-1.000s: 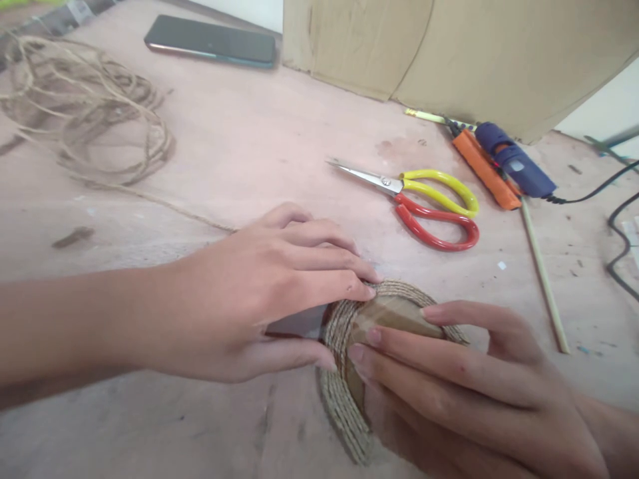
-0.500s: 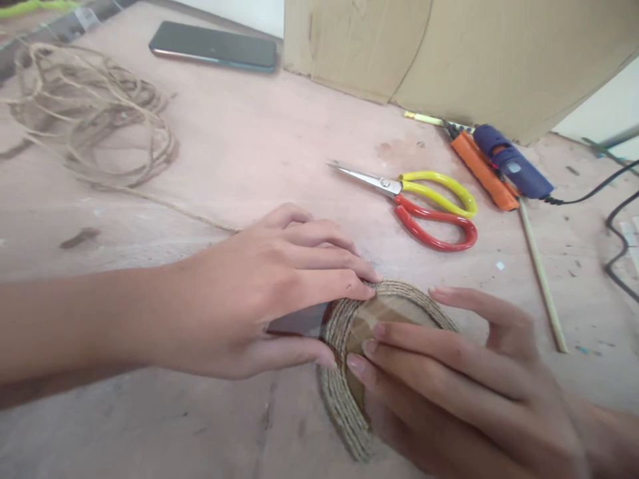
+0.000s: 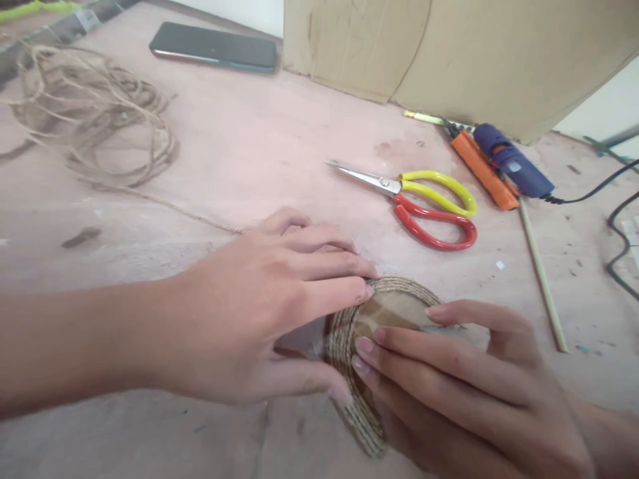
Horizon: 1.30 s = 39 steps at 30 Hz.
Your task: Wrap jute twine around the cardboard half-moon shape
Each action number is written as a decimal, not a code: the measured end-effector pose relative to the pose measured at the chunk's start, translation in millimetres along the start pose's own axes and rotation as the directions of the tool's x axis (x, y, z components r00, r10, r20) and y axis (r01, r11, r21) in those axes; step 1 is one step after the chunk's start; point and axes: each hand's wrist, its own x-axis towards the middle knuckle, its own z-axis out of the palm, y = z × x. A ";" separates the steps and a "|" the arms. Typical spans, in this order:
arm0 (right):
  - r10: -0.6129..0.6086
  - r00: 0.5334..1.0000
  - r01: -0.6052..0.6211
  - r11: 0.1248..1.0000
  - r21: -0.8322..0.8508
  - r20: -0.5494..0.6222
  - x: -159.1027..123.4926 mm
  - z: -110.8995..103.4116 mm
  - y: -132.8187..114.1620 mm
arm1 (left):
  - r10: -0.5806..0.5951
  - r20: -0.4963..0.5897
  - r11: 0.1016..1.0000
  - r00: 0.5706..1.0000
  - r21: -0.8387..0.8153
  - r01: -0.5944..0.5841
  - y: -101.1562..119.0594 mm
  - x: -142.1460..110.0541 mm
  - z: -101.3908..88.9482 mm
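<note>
Between my hands lies a round cardboard piece [image 3: 402,307], its border covered with several rows of jute twine [image 3: 342,339]. My left hand [image 3: 274,299] grips it from the left: fingertips press the twine at the upper edge, and the thumb presses the lower left rows. On the right, my right hand [image 3: 469,379] has several fingers together on the cardboard face and its index finger bent onto the right rim. The right thumb and the lower right of the round piece are hidden. A strand of twine [image 3: 194,216] runs from under my left hand to a loose pile [image 3: 94,120].
Scissors [image 3: 404,196] with yellow and red handles lie beyond my hands. A blue glue gun [image 3: 512,163] with a cord lies beside an orange-handled tool [image 3: 484,169] and a thin stick [image 3: 542,273]. A phone [image 3: 213,46] and a cardboard box [image 3: 459,60] are at the back.
The round piece has turned slightly, its lower twine end shifting right. My left thumb has moved down and right along the twine. My right index finger has come down onto the rim.
</note>
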 end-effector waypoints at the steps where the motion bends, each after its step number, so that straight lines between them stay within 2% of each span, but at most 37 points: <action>1: -0.001 1.000 0.003 0.999 0.042 -0.028 1.5 0.9 1.8 | -0.024 -0.017 1.000 1.000 0.015 0.024 2.8 0.0 2.4; 4: -0.058 0.995 0.066 0.993 0.098 -0.082 6.3 2.4 8.3 | -0.075 -0.050 0.996 0.996 0.039 0.077 7.9 -2.0 10.1; 8: -0.072 0.986 0.085 0.993 0.083 -0.150 13.4 5.2 12.9 | -0.094 -0.054 0.995 0.994 0.008 0.095 7.5 -5.8 14.7; 15: -0.080 0.984 0.108 0.980 0.170 -0.160 20.2 10.2 13.8 | -0.104 -0.063 0.994 0.993 -0.027 0.102 6.2 -7.2 15.4; 20: -0.007 0.993 0.029 0.982 0.188 -0.117 13.6 7.7 9.8 | -0.100 -0.065 0.995 0.993 -0.002 0.100 6.1 -6.5 16.6; 24: -0.058 0.991 0.072 0.991 0.112 -0.122 13.7 4.0 10.2 | -0.095 -0.049 0.995 0.994 0.001 0.095 6.0 -6.4 15.0; 30: -0.045 0.988 0.067 0.987 0.146 -0.149 17.5 5.3 13.3 | -0.090 -0.068 0.996 0.994 0.007 0.091 4.6 -6.4 15.1; 36: -0.048 0.997 0.061 0.978 0.200 -0.067 9.8 -1.1 15.0 | -0.092 0.001 0.996 0.996 0.003 0.092 6.5 -3.5 7.2; 39: -0.085 0.996 0.086 0.978 0.188 -0.016 6.1 -4.3 17.0 | -0.088 -0.016 0.996 0.996 0.010 0.088 7.8 -3.2 5.2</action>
